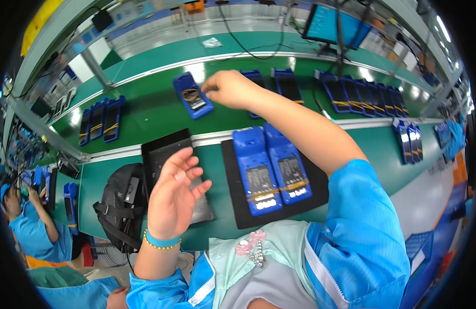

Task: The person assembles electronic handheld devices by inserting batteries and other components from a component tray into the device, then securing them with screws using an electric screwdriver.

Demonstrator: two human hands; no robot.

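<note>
Reaching forward, the right hand point(228, 90) hangs beside a blue device point(192, 97).

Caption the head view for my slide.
Right hand at a blue device on a green surface; left hand raised, open.

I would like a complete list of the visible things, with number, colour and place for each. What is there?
Green surfaces: at least 2, green, front and back
Mat: 1, black, front centre
Front devices: 2, blue, on mat
Single device: 1, blue, back centre
Partly hidden devices: 2, blue, behind right arm
Left group: 3 devices, blue, back left
Right row: about 6 devices, blue, back right
Edge group: 3 devices, blue, far right
Tray: 1, black, left of mat
Bag: 1, black, left of tray
Monitor: 1, blue screen, upper right
Co-workers: at least 1, blue clothes, left
Jacket: 1, blue, lower edge
Left hand: 1, bare, raised before tray
Right hand: 1, bare, beside single device; contact unclear
</note>
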